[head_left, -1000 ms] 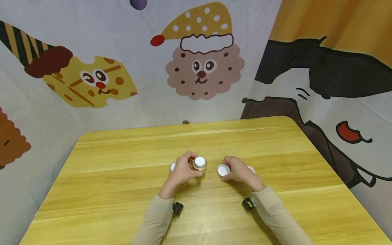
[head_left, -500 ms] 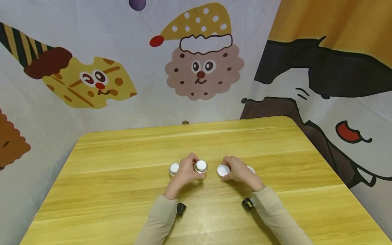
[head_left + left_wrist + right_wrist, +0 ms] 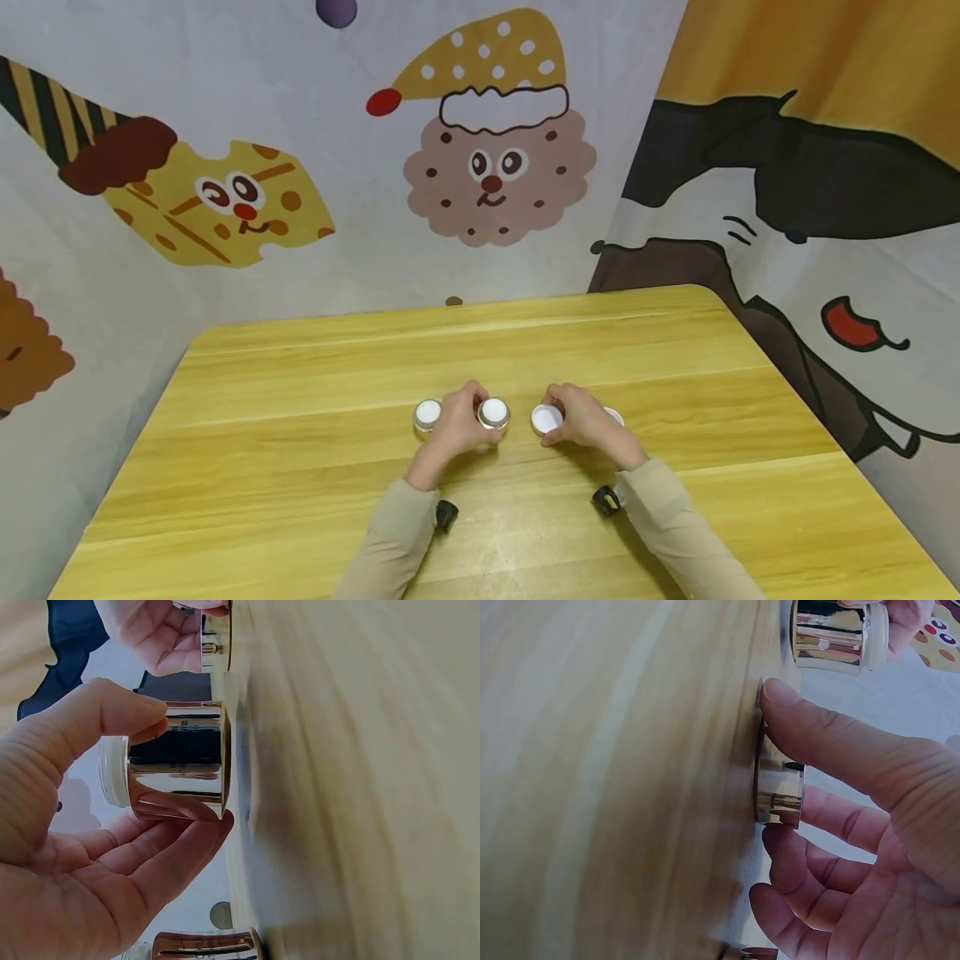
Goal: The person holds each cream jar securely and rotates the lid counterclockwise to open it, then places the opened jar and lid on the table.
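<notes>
My left hand [image 3: 456, 427] grips a shiny gold cream jar [image 3: 493, 412] between thumb and fingers. The jar stands upright without its lid, its white top facing up. In the left wrist view its base is at or just above the table; I cannot tell whether it touches. To the right, my right hand [image 3: 587, 421] holds a gold jar lid [image 3: 781, 791] by its rim, thumb on one side and fingers on the other. That lid lies on the table with its white inside up. A second gold jar [image 3: 427, 414], also lidless, stands left of my left hand.
A second lid [image 3: 614, 413], white inside up, is partly hidden behind my right hand. All lie on a wooden table [image 3: 300, 483] with rounded far corners. A printed cartoon cloth [image 3: 360, 250] hangs behind the far edge.
My left hand has lowered the jar and brought it slightly right, nearer the front. The second jar has come into fuller view. The right hand and its lid stay put.
</notes>
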{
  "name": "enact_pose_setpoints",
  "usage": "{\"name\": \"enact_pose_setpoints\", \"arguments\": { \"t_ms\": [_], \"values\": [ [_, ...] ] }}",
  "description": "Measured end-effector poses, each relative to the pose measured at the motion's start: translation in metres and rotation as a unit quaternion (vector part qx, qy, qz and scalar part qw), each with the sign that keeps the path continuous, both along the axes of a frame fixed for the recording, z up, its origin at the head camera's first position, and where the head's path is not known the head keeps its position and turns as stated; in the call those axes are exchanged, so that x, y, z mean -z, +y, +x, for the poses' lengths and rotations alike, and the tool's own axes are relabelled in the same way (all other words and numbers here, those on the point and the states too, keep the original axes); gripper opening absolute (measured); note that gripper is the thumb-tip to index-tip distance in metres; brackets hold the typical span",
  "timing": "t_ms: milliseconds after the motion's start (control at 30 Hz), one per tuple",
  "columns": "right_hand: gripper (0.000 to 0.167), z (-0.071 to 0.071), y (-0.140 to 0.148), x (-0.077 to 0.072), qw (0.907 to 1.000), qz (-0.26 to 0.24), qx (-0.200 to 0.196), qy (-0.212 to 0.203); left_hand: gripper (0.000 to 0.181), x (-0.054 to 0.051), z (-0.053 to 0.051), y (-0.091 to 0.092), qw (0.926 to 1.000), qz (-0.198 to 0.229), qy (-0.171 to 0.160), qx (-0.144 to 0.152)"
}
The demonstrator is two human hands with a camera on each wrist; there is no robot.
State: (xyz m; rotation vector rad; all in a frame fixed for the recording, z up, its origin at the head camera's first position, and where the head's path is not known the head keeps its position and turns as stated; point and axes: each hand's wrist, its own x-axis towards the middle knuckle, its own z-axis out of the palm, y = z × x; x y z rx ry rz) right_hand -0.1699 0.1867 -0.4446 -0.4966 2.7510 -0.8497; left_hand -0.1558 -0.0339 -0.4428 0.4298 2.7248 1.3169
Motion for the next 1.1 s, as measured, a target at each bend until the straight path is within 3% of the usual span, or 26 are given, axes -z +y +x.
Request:
{"name": "enact_pose_setpoints", "arguments": {
  "t_ms": [767, 1100],
  "values": [
    [0.043, 0.0006, 0.0010, 0.0019, 1.0000, 0.000, 0.003, 0.005, 0.044, -0.0022, -0.0003, 0.0022, 0.9982, -0.030, -0.051, -0.008],
    [0.044, 0.0044, 0.0004, 0.0026, 0.9996, 0.015, -0.002, 0.025, 0.057, -0.0038, 0.0002, -0.0006, 0.9983, -0.015, -0.053, 0.020]
  ]
}}
